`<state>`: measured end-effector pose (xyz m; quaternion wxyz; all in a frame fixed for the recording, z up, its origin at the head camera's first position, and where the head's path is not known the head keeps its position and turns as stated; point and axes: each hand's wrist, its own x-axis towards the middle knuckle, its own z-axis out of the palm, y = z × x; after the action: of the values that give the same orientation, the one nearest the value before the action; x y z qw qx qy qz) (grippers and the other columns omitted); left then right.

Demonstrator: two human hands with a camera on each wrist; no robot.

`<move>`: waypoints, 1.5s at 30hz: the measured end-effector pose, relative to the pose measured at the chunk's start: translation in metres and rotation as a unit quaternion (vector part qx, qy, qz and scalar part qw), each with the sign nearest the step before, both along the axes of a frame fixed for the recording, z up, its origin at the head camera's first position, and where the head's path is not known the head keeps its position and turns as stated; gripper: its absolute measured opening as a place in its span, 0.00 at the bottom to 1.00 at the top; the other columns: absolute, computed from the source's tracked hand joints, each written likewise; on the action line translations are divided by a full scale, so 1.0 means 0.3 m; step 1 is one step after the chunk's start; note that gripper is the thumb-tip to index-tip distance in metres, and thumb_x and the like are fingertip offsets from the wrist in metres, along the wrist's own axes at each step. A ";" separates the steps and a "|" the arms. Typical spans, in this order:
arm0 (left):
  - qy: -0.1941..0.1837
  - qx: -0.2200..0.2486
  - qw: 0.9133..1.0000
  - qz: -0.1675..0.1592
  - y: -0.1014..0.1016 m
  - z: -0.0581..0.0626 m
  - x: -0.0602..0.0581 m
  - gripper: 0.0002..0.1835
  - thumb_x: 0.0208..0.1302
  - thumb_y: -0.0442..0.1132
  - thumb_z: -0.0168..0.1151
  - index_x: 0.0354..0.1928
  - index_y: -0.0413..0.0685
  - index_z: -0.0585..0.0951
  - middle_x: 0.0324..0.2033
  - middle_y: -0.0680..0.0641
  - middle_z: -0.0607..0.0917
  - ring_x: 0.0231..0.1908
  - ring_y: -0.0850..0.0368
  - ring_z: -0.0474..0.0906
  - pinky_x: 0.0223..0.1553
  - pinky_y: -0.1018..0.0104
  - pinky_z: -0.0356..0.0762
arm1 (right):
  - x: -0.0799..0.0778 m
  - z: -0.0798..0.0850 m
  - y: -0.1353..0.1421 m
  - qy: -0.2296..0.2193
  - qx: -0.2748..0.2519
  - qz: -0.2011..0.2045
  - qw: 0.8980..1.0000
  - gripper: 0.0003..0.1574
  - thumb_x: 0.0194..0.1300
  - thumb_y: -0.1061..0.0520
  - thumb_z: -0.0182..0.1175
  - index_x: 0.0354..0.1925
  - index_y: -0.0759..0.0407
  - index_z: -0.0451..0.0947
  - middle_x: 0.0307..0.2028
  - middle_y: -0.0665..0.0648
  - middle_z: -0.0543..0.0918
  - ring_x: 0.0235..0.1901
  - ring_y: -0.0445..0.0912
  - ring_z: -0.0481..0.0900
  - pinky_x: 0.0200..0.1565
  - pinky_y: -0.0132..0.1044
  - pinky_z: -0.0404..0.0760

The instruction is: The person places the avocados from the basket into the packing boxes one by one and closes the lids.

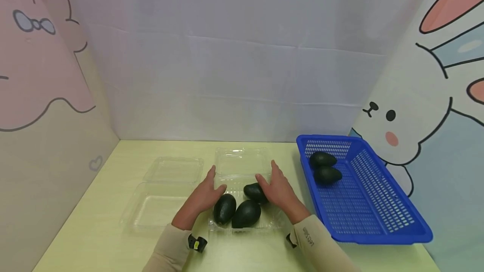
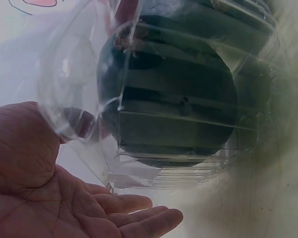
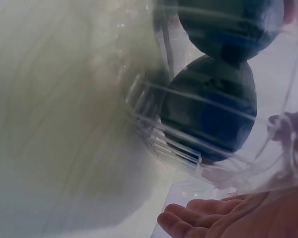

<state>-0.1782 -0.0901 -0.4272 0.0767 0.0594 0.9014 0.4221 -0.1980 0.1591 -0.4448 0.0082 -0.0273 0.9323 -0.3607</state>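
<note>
A transparent plastic clamshell box (image 1: 236, 182) lies opened on the table, its lid (image 1: 242, 160) folded back toward the wall. Three dark green avocados sit in its base: one at the left (image 1: 224, 209), one at the front (image 1: 246, 214), one at the back right (image 1: 255, 193). My left hand (image 1: 204, 194) is at the box's left side, its thumb by the rim and its fingers extended along the outside. On the opposite side, my right hand (image 1: 280, 192) has its thumb over the rim near the back avocado. Its fingers (image 3: 188, 218) stretch out beside the wall.
Another opened transparent clamshell (image 1: 162, 211) lies to the left. A blue plastic basket (image 1: 363, 205) stands at the right, with two avocados (image 1: 327, 175) at its left side. A white cloth wall (image 1: 242, 74) rises behind the table, and printed panels border both sides.
</note>
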 end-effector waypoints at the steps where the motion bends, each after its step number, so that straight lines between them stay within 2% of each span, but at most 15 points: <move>1: -0.001 -0.001 1.000 0.000 0.000 0.000 0.000 0.43 0.75 0.42 0.57 0.79 0.29 0.46 0.72 0.26 0.64 0.68 0.30 0.68 0.62 0.35 0.69 | 0.000 0.000 0.000 0.000 -0.002 0.001 1.000 0.52 0.79 0.40 0.53 0.79 0.73 0.46 0.76 0.75 0.57 0.73 0.68 0.60 0.70 0.63 0.60; 4: 0.002 0.002 1.000 0.000 0.001 -0.002 -0.003 0.43 0.75 0.41 0.57 0.79 0.29 0.47 0.72 0.25 0.64 0.68 0.30 0.68 0.62 0.35 0.69 | -0.001 0.000 0.001 0.004 -0.010 0.004 1.000 0.52 0.78 0.40 0.54 0.79 0.73 0.46 0.76 0.75 0.57 0.73 0.69 0.59 0.70 0.63 0.61; 13: 0.018 0.019 1.000 0.005 -0.003 -0.016 -0.018 0.43 0.74 0.38 0.57 0.78 0.26 0.45 0.76 0.25 0.54 0.74 0.30 0.56 0.69 0.35 0.59 | -0.001 0.002 0.000 -0.002 -0.012 0.003 1.000 0.52 0.78 0.41 0.54 0.79 0.73 0.46 0.75 0.76 0.58 0.72 0.70 0.60 0.69 0.65 0.61; 30: 0.015 0.024 1.000 0.004 -0.007 -0.005 -0.020 0.45 0.75 0.39 0.57 0.80 0.30 0.42 0.77 0.27 0.52 0.73 0.30 0.57 0.68 0.33 0.61 | 0.006 0.009 0.006 0.020 -0.034 -0.007 0.999 0.53 0.78 0.41 0.55 0.80 0.72 0.43 0.76 0.74 0.56 0.73 0.69 0.60 0.69 0.65 0.61; 38: 0.024 0.030 0.999 0.008 -0.010 0.003 -0.012 0.47 0.75 0.39 0.57 0.80 0.31 0.39 0.76 0.26 0.55 0.71 0.29 0.62 0.65 0.33 0.65 | 0.019 0.022 0.007 0.039 -0.089 -0.027 0.995 0.53 0.78 0.43 0.55 0.80 0.71 0.42 0.73 0.76 0.63 0.70 0.70 0.64 0.69 0.65 0.62; 45: 0.022 0.031 0.999 0.014 -0.009 0.019 0.008 0.48 0.75 0.41 0.57 0.81 0.36 0.37 0.77 0.29 0.56 0.70 0.29 0.64 0.62 0.33 0.68 | 0.039 0.036 0.010 0.025 -0.113 -0.034 0.993 0.53 0.79 0.40 0.54 0.81 0.67 0.40 0.75 0.72 0.62 0.72 0.69 0.61 0.69 0.67 0.59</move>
<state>-0.1758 -0.0929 -0.4215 0.0492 0.0588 0.8902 0.4491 -0.1862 0.1621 -0.4339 -0.0307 -0.0053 0.8857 -0.4633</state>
